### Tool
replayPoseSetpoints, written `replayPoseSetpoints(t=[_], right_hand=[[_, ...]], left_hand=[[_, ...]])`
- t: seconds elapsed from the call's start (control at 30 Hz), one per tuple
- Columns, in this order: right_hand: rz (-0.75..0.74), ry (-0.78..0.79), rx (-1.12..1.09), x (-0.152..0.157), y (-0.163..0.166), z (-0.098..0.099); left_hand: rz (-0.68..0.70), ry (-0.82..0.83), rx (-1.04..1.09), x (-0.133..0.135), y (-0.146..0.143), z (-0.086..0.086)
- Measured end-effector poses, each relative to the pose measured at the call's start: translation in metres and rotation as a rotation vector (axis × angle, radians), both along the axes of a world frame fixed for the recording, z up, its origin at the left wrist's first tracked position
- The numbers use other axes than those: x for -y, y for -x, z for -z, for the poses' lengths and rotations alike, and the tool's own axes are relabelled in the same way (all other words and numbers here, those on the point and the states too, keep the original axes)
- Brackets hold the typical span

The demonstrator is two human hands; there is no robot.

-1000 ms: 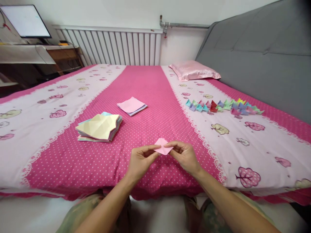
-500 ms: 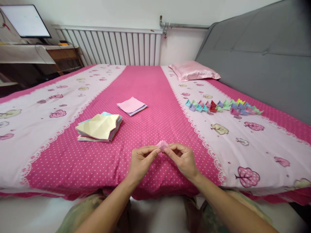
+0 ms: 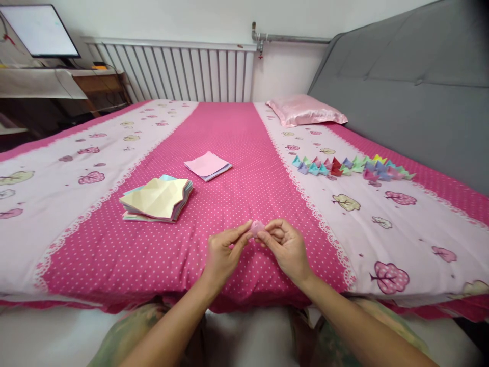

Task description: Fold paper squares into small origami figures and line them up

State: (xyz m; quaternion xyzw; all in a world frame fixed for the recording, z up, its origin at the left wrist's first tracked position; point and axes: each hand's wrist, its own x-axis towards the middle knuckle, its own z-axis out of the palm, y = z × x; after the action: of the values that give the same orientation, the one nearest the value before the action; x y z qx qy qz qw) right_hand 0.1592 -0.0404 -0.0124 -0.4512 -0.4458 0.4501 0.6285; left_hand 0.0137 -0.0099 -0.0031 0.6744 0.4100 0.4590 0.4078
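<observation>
A small folded pink paper [image 3: 256, 227] is pinched between my two hands just above the pink dotted bedspread [image 3: 229, 153]. My left hand [image 3: 222, 252] grips its left side with thumb and fingers closed. My right hand [image 3: 286, 247] pinches its right side, fingers curled. Most of the paper is hidden between the fingertips. A stack of creased coloured sheets [image 3: 157, 200] with a yellow one on top lies to the left. A smaller stack topped with pink [image 3: 207, 165] lies farther back.
A row of several small folded paper shapes [image 3: 349, 168] lies on the right of the bed near the grey headboard [image 3: 412, 86]. A pink pillow [image 3: 305, 109] sits at the far end. A radiator [image 3: 179, 71] and a monitor [image 3: 38, 30] stand behind.
The pink paper was a wider flat piece one second ago; now it is squeezed into a much smaller shape, and my hands have come closer together.
</observation>
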Motion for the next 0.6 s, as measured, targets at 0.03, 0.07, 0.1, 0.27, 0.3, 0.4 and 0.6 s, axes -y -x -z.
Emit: replayPoseSetpoints(t=[0.03, 0.07, 0.1, 0.27, 0.3, 0.4, 0.6], right_hand=[[0.004, 0.013, -0.008, 0.000, 0.000, -0.001], [0.006, 0.025, -0.007, 0.000, 0.001, -0.001], [0.004, 0.037, 0.001, 0.000, 0.001, -0.002], [-0.021, 0.053, 0.049, -0.001, 0.000, -0.003], [-0.022, 0.049, 0.055, -0.001, 0.000, -0.003], [-0.027, 0.047, 0.088, -0.001, -0.001, -0.004], [-0.029, 0.015, 0.251, -0.001, -0.006, -0.006]], left_hand=[[-0.003, 0.001, -0.001, 0.000, 0.000, 0.000], [-0.002, 0.020, 0.015, -0.001, 0.000, 0.000], [0.005, 0.056, 0.042, -0.001, 0.000, 0.000], [0.048, 0.215, 0.156, -0.002, -0.001, -0.004], [0.058, 0.224, 0.161, -0.002, -0.002, -0.005], [0.079, 0.236, 0.161, -0.001, -0.002, -0.008], [0.114, 0.295, 0.117, -0.001, -0.003, -0.013]])
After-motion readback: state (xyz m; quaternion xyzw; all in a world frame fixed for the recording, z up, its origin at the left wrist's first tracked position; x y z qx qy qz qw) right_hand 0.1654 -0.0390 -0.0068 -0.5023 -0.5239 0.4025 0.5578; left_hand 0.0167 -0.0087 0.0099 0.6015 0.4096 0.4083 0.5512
